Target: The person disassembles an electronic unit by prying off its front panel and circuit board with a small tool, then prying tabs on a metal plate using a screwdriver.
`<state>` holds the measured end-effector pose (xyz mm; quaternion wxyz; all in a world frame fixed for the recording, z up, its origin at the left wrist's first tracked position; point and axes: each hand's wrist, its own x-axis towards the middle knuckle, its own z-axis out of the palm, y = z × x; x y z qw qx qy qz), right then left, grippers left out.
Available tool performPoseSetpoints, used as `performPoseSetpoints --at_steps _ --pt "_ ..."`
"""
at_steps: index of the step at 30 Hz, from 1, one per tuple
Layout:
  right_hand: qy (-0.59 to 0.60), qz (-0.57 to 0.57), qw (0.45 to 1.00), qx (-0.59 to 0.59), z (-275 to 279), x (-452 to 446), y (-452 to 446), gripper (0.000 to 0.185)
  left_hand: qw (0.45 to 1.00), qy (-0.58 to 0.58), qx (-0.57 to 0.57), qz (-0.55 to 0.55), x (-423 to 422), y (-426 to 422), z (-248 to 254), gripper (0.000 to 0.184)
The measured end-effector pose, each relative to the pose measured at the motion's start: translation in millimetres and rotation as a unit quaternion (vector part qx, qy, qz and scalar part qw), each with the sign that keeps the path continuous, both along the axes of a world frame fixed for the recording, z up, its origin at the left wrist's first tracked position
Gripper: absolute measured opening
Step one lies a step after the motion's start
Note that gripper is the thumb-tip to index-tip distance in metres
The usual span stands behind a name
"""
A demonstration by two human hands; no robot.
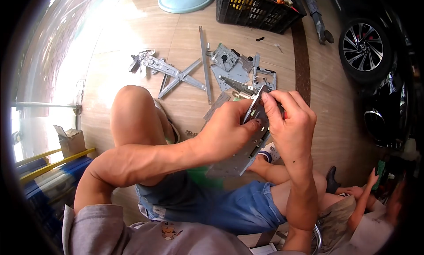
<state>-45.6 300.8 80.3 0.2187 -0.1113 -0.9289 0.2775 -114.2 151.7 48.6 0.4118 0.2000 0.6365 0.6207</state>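
Observation:
My left hand (229,130) is closed around the left edge of a thin metal chassis plate (234,164), with its thumb pressed on the face. The plate is held tilted above my lap and has slots and small fittings near its top. My right hand (289,116) pinches the plate's upper right edge between thumb and fingers. A small red spot shows by the right fingers; I cannot make out what it is. Beyond the hands, several loose metal brackets and plates (229,74) lie on the floor. Left of them is a scissor-type window regulator (176,74) beside a long metal strip (206,65).
A black plastic crate (256,12) holding tools stands at the back, beside a light blue round base (185,1). A car wheel (363,47) is at the right. Another person (371,215) sits at lower right. A cardboard box (70,141) stands at left.

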Motion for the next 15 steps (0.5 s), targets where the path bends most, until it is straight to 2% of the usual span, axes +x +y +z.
performPoseSetpoints --at_steps 3,10,15 --pt "0.002 -0.006 1.0 -0.007 -0.6 -1.5 -4.4 0.009 1.0 0.009 0.0 -0.007 -1.2 -2.5 6.5 0.014" --pt "-0.007 -0.008 1.0 0.011 -2.1 -1.8 -9.2 0.008 1.0 0.017 -0.016 -0.005 -1.1 -5.4 6.1 0.018" --pt "0.001 -0.012 1.0 -0.019 -1.5 -1.5 -10.4 0.008 1.0 0.02 -0.009 0.001 0.0 -6.1 7.4 0.025"
